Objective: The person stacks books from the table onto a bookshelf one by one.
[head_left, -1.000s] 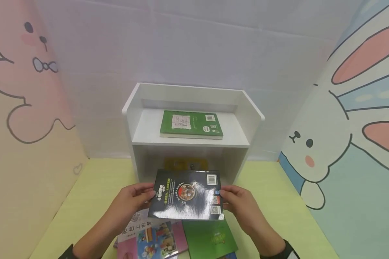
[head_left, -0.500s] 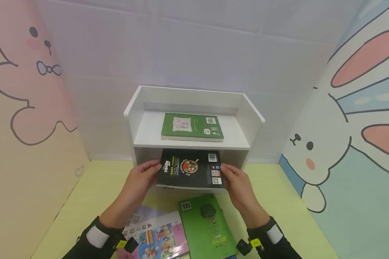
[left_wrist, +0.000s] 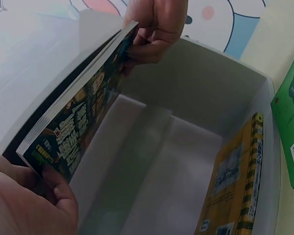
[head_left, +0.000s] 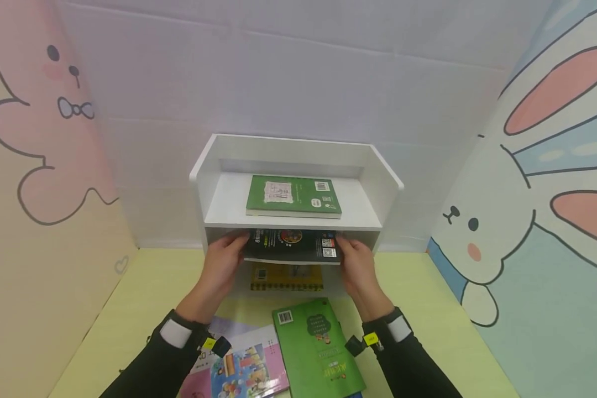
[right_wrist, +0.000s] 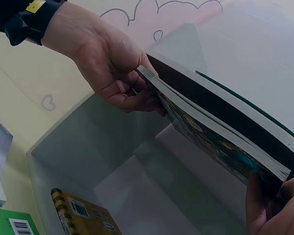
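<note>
A dark-covered book (head_left: 293,247) lies flat between my hands, its far part inside the lower compartment of a white shelf (head_left: 293,223). My left hand (head_left: 223,271) pinches its left edge, thumb on top. At the opposite edge my right hand (head_left: 360,271) pinches it the same way. In the left wrist view the underside of the dark book (left_wrist: 83,117) shows, with the fingers below it. Beneath it, on the compartment floor, a yellow book (head_left: 287,277) lies with a gap between the two. The dark book's far edge is hidden by the shelf board.
On the upper shelf lies a green book (head_left: 293,196). In front of the unit, a bright green book (head_left: 318,348) and a pink-and-blue book (head_left: 249,365) lie on the pale yellow table (head_left: 428,331). The compartment's side wall (left_wrist: 201,83) stands close to my right hand.
Both hands have carried the dark book forward from above the table into the lower compartment, just under the upper board. The yellow book below has come into fuller view.
</note>
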{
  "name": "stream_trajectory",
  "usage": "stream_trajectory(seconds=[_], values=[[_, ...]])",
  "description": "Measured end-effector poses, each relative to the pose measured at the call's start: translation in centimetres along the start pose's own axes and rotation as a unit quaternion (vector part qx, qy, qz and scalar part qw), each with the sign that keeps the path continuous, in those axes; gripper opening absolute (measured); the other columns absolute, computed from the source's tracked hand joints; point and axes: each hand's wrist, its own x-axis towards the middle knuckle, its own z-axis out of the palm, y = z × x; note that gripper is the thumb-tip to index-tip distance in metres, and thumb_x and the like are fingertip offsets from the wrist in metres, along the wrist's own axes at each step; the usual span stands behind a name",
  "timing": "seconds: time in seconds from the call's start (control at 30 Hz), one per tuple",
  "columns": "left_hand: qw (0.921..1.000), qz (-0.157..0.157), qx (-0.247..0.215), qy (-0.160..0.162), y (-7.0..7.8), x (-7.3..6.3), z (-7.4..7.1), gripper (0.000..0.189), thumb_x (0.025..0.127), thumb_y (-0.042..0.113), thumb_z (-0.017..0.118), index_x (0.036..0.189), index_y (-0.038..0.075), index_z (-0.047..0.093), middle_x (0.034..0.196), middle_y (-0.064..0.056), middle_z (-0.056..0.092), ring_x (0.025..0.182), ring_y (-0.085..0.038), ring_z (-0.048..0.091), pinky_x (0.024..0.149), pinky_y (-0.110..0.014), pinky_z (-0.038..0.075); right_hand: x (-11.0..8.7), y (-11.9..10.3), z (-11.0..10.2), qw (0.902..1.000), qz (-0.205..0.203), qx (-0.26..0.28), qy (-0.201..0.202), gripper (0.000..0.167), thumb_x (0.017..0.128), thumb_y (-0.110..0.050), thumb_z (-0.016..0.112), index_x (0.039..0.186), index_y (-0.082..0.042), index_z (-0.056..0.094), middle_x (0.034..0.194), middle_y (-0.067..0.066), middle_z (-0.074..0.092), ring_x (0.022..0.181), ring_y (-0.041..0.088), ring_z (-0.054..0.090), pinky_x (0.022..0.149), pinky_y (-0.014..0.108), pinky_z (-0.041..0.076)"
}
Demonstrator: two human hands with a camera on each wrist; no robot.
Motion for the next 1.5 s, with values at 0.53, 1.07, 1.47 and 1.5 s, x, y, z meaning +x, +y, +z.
stream_trajectory(seconds=[0.53, 1.07, 1.47, 1.5], values=[[0.9955, 0.033, 0.056, 0.069, -1.9, 3.8, 0.7, 0.036, 0.109, 0.013, 0.062, 0.137, -0.011, 0.06, 0.099, 0.0, 0.052, 0.083, -0.011, 0.046, 0.071, -0.023, 0.043, 3.9, 2.1, 0.7, 0.9961, -0.01, -0.038, 0.08, 0.046, 0.11, -0.016, 0.064, 0.147, 0.011, 0.06, 0.105, 0.004, 0.052, 0.083, 0.013, 0.047, 0.07, 0.023, 0.042], [0.9354, 0.103, 0.335, 0.049, -6.3, 6.2, -0.1, 0.035, 0.114, 0.021, 0.059, 0.137, -0.003, 0.07, 0.141, -0.027, 0.068, 0.133, -0.045, 0.062, 0.108, -0.059, 0.053, 5.2, 7.3, 0.3, 0.9836, -0.04, -0.151, 0.09, 0.039, 0.107, -0.027, 0.072, 0.124, 0.008, 0.073, 0.118, 0.014, 0.072, 0.102, 0.019, 0.061, 0.083, 0.027, 0.05], [0.924, 0.083, 0.372, 0.029, -9.9, 6.5, -1.1, 0.032, 0.11, 0.011, 0.061, 0.136, -0.007, 0.069, 0.141, -0.03, 0.064, 0.132, -0.047, 0.06, 0.109, -0.063, 0.05, 5.2, 11.1, -0.2, 0.9558, -0.052, -0.283, 0.062, 0.028, 0.106, -0.018, 0.067, 0.109, 0.007, 0.077, 0.108, 0.021, 0.078, 0.097, 0.029, 0.07, 0.078, 0.032, 0.055], [0.9231, 0.083, 0.374, 0.027, -10.1, 6.4, -1.2, 0.032, 0.109, 0.01, 0.061, 0.135, -0.008, 0.069, 0.14, -0.031, 0.064, 0.131, -0.048, 0.06, 0.109, -0.063, 0.05, 5.0, 11.3, -0.2, 0.9548, -0.05, -0.288, 0.054, 0.028, 0.106, -0.018, 0.066, 0.109, 0.007, 0.078, 0.109, 0.022, 0.078, 0.098, 0.031, 0.071, 0.08, 0.034, 0.056]])
